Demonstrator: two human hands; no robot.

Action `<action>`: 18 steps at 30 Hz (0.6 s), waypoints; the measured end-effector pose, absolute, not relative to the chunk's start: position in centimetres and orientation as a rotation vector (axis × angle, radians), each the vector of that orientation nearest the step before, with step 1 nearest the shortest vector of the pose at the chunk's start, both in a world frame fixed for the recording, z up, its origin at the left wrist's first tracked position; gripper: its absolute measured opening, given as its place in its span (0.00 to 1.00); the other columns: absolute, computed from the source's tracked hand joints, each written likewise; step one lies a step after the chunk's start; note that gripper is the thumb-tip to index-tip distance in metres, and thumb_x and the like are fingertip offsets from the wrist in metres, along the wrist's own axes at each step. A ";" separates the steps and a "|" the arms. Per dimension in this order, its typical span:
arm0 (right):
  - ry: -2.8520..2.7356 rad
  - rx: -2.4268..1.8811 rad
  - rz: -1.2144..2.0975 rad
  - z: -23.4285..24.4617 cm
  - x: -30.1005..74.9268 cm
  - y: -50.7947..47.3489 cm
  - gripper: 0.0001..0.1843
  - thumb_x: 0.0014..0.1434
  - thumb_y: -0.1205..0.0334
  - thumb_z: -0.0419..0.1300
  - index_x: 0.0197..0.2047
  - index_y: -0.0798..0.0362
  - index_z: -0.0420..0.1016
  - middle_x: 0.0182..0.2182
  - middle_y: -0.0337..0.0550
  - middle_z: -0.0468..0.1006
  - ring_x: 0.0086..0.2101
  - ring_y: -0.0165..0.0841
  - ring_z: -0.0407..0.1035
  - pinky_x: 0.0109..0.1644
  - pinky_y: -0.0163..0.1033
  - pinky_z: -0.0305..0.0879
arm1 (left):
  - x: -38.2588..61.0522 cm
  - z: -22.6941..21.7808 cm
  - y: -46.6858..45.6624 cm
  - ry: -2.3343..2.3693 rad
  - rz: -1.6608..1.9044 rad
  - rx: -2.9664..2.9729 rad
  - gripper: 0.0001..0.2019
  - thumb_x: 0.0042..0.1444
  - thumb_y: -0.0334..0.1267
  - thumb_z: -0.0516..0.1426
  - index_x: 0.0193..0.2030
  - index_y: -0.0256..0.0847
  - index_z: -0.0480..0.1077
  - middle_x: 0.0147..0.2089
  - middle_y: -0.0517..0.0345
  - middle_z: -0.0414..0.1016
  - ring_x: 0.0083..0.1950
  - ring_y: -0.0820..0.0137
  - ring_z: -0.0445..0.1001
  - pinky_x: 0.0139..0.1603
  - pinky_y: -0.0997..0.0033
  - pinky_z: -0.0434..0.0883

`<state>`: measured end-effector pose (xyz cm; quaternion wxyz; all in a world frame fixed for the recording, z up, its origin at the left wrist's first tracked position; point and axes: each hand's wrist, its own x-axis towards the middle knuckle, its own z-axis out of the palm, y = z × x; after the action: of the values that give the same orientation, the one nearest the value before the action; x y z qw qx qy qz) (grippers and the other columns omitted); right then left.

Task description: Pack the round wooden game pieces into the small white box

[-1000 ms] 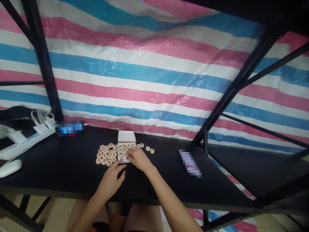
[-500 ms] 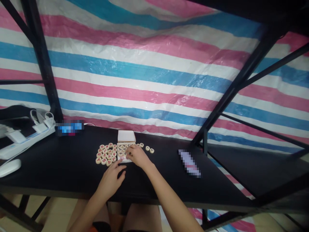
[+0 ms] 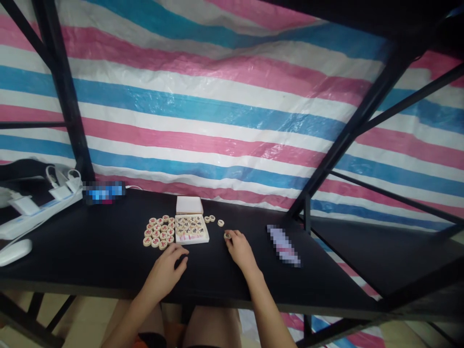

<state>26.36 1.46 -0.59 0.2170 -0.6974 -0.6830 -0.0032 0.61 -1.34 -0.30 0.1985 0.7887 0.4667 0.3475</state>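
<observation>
My right hand [image 3: 239, 249] pinches a Chinese chess piece [image 3: 227, 236] just above the table or on it; I cannot tell which. My left hand [image 3: 167, 267] rests on the black table with thumb and fingers apart, holding nothing. Ahead of it lies an open white box [image 3: 201, 239], its back rows filled with dark-lettered chess pieces [image 3: 186, 224]. Its front strip shows a bare bottom with pink marks. Red-lettered pieces [image 3: 156, 234] stand in rows against the box's left side. To its right lie 3 loose pieces [image 3: 221, 223].
Behind the box sits a white lid [image 3: 189, 205]. A power strip [image 3: 43, 210] with chargers and a white mouse [image 3: 16, 252] lie at the left. A blurred-out item [image 3: 283, 245] is at the right. Striped plastic sheeting [image 3: 203, 106] hangs behind the black frame posts [image 3: 65, 96].
My right hand has moved from the box to the right and now grips a loose piece there. The pieces in the box are uncovered. My left hand has barely moved.
</observation>
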 end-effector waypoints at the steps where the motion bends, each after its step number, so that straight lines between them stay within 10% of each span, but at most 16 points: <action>1: -1.884 -1.879 0.018 -0.4 25.7 0.9 0.15 0.60 0.68 0.52 0.50 0.54 0.71 0.44 0.51 0.73 0.44 0.38 0.68 0.49 0.40 0.64 | 0.6 -0.1 -1.3 1.282 0.950 2.192 0.11 0.58 0.36 0.51 0.42 0.44 0.74 0.42 0.55 0.74 0.42 0.66 0.74 0.45 0.67 0.71; 18: -1.757 -1.181 0.637 -0.2 17.4 -2.5 0.10 0.53 0.63 0.63 0.41 0.51 0.75 0.37 0.41 0.71 0.31 0.29 0.69 0.34 0.33 0.68 | 0.6 0.2 -0.8 1.166 0.892 1.936 0.10 0.56 0.39 0.52 0.36 0.40 0.74 0.34 0.57 0.79 0.35 0.67 0.75 0.39 0.72 0.69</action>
<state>17.40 -2.50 -0.18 0.4488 -0.4773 -0.7103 0.2574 0.61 -0.77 0.22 0.3488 0.7468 0.4498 0.3440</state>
